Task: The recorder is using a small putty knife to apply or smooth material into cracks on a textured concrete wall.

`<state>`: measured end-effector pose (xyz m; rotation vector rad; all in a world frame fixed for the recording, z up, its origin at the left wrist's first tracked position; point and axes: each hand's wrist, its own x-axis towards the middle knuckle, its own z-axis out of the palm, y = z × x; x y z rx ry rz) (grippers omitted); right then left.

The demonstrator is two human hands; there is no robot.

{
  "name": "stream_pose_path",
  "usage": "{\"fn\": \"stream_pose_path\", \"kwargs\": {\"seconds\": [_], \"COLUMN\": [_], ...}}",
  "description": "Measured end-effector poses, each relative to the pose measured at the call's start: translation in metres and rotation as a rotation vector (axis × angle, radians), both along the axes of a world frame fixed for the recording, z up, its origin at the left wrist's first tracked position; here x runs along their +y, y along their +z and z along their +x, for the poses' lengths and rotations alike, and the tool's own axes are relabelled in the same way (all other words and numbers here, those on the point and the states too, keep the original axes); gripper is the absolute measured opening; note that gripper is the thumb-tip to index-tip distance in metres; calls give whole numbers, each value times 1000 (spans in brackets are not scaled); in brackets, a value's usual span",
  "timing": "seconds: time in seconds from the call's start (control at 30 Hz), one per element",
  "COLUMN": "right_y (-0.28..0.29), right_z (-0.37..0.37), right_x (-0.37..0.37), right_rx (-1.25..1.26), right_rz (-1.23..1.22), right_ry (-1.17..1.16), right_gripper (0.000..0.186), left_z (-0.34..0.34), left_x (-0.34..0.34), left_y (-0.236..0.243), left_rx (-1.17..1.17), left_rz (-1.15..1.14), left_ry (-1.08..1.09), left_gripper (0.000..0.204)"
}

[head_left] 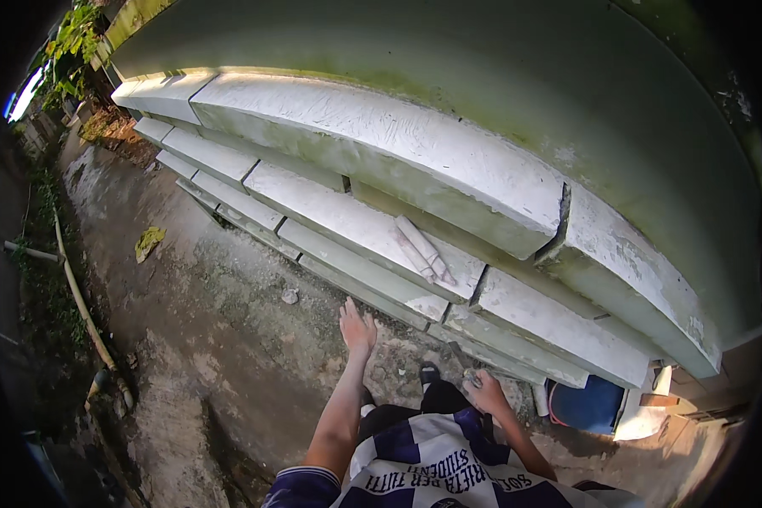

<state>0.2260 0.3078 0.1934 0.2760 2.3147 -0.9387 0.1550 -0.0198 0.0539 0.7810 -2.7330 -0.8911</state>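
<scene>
- Your left hand (357, 328) hangs open, fingers spread, over the ground near the lowest grey concrete slab (364, 275) of the stack against the green wall (516, 76).
- Your right hand (485, 391) is curled around a small grey lump (471, 380), just beside the stack's near corner.
- The long cast slabs look heavy, stiff and rough-edged; grip under an end, not the crumbling corners.
- Two pale short tubes (423, 250) lie on a middle slab's edge.
- A blue plastic tub (586, 405) sits under the right end; contents hidden.

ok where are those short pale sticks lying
In the head view the pale sticks lie right of centre on the second concrete slab of the stack, up beyond the left hand.
</scene>
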Motion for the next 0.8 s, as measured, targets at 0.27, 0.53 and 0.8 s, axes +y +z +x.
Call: {"fn": "stream_pose_path", "kwargs": {"seconds": [0.27, 0.53, 0.8], "right_y": [-69, -99, -136], "right_z": [-56, -126, -141], "right_x": [-39, -59, -75], "right_rx": [376, 337, 381], "right_rz": [99, 173, 300], "right_ry": [151, 402, 475], "right_gripper": [55, 65, 58], "left_z": [107, 133, 87], "left_x": [-11, -22, 8], "left_y": [-38, 25, 144], "left_rx": [-304, 166, 451], "left_rz": [313, 376, 429], "left_ry": [-129, 46, 46], "left_gripper": [75, 73, 57]}}
